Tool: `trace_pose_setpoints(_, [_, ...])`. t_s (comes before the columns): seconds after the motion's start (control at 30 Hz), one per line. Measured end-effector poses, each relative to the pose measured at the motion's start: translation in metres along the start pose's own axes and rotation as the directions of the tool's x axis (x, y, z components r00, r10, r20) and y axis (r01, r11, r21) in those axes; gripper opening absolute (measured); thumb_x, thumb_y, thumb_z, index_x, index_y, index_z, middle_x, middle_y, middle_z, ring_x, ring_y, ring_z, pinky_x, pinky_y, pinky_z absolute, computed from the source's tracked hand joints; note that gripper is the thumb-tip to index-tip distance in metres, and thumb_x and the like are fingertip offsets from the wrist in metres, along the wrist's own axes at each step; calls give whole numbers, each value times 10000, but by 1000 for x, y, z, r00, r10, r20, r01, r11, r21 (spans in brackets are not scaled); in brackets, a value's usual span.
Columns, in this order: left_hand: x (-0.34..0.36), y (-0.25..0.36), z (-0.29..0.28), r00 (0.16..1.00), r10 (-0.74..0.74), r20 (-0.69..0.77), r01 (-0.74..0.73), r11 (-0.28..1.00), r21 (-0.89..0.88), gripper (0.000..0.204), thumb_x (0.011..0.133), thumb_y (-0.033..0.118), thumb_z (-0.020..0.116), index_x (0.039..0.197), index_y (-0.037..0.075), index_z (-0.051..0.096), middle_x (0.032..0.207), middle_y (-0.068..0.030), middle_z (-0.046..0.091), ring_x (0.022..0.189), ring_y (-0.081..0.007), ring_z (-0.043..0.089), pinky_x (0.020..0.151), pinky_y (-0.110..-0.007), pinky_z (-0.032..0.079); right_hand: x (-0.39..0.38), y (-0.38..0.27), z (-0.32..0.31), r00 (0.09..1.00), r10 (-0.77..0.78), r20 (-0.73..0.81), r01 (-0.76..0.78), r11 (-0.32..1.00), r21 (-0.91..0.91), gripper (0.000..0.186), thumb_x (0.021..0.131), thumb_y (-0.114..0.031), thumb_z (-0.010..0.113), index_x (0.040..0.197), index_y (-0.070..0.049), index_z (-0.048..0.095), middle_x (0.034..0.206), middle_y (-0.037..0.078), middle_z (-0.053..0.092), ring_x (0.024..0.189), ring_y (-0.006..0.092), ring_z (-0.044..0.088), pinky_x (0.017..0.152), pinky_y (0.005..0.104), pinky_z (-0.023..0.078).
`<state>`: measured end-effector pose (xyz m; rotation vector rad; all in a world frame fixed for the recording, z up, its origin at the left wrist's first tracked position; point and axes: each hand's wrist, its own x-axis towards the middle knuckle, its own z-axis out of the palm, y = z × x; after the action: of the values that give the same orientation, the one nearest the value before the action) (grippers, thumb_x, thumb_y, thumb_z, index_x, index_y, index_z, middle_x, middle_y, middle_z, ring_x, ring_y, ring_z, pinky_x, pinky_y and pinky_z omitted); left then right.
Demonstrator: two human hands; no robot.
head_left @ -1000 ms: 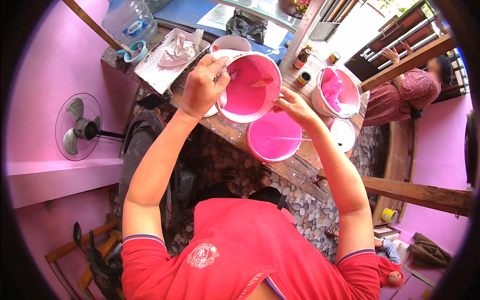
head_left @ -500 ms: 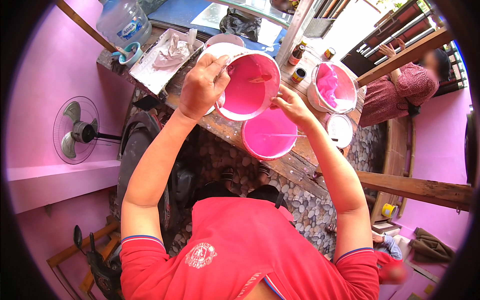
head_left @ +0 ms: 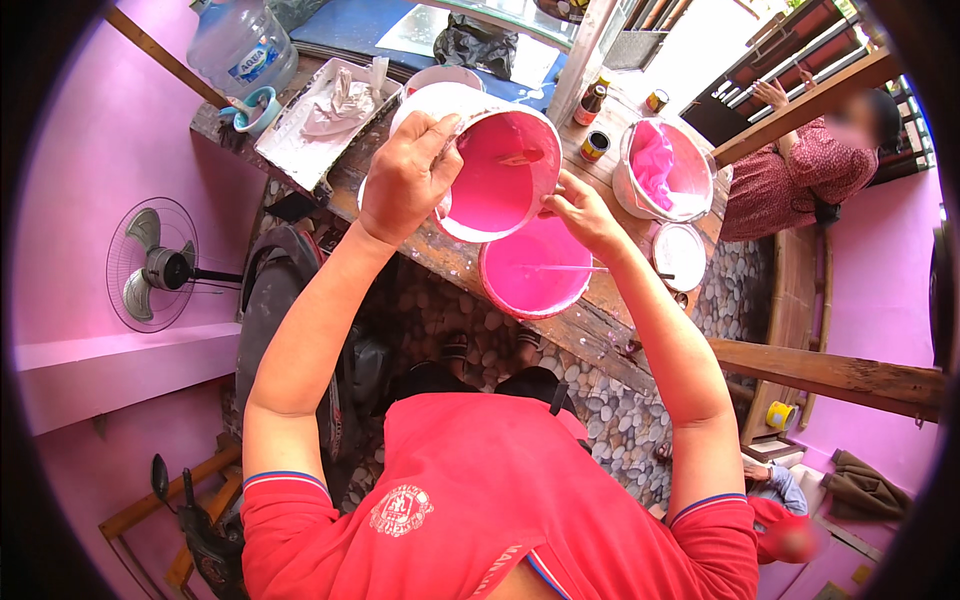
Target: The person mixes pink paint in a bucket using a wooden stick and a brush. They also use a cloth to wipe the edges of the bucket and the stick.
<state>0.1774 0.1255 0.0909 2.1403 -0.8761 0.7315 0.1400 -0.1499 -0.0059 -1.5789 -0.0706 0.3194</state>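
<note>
Red shirt [head_left: 460, 470]: one, short-sleeved, on the worker before me; both bare arms stretch forward, sharing one load.
Left hand [head_left: 408, 185]: clenched around the left rim of a white pail [head_left: 512, 128], seemingly the firmer of the two holds.
Right hand [head_left: 588, 212]: fingers and thumb pinching the rim opposite, probably to steady the tilt.
White pail: raised above the table [head_left: 600, 325], mouth tipped toward the worker; pink paint [head_left: 488, 195] lies inside it.
Pink bucket [head_left: 493, 298]: at the table's near edge, just below the pail's lower rim, where any drip would likely land.
Thin rod [head_left: 570, 268]: one end inside the pink bucket, crossing its rim and passing beneath the right forearm, presumably left there within reach.
White lid [head_left: 679, 255]: round, flat, to the right, out of the way.
Second white bucket [head_left: 630, 190]: beyond the lid, pink cloth [head_left: 653, 160] heaped inside.
Dark can [head_left: 595, 147] and brown bottle [head_left: 591, 105]: upright, grouped beyond the pail, apart from the hands.
White tray [head_left: 283, 150]: far left, pale crumpled material [head_left: 340, 108] in it.
Black bag [head_left: 475, 45]: crumpled, farther back.
</note>
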Motion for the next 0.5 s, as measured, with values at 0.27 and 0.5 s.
trace_pose_setpoints(0.27, [-1,1,3,999,31,-14,-31,999,12,326,847,58,684,1161,-27,696,967,-152,651,807,-324,668,740,-397,558,0,6,-1,1000,-29,-6,29,1000,5,401,998,-69,565,1394,-31,511,1138,104,704,965,174,673,894,337,543])
trace_pose_setpoints(0.5, [0,4,2,1000,-6,18,6,1000,-5,309,852,7,677,1157,-42,685,1006,-160,649,903,-327,661,805,-386,548,2,8,-2,999,-41,2,41,999,5,421,995,-66,563,1411,-42,502,1104,87,697,968,165,663,905,333,538])
